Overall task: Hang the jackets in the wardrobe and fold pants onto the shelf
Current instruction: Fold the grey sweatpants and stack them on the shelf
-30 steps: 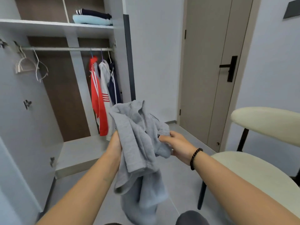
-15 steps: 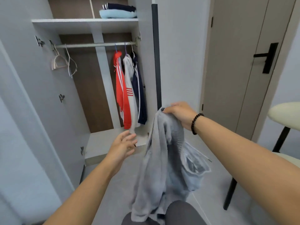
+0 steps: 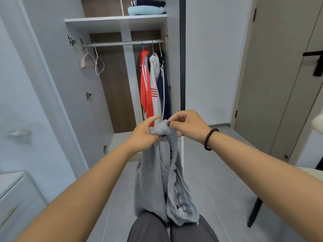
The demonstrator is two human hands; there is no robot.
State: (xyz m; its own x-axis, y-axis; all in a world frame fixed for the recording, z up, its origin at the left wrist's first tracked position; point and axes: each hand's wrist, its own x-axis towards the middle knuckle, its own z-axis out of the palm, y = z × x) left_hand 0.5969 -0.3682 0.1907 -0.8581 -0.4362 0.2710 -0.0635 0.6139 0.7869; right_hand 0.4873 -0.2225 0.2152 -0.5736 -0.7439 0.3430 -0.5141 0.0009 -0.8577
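Note:
Grey sweatpants hang down in front of me from their bunched top end. My left hand grips that bunch from the left, forefinger stretched out. My right hand, with a bead bracelet at the wrist, pinches the same bunch from the right. Beyond them stands the open wardrobe: a red jacket, a white jacket and a navy jacket hang on the rail at its right end. Folded navy and light blue clothes lie on the upper shelf.
Two bare hangers hang at the rail's left end. The wardrobe door stands open on the left. A closed room door is at the right, and a cream chair stands by my right arm. My knees are below.
My left hand, free half a second ago, has come up and taken hold of the pants' top beside my right hand. The view has turned further toward the wardrobe.

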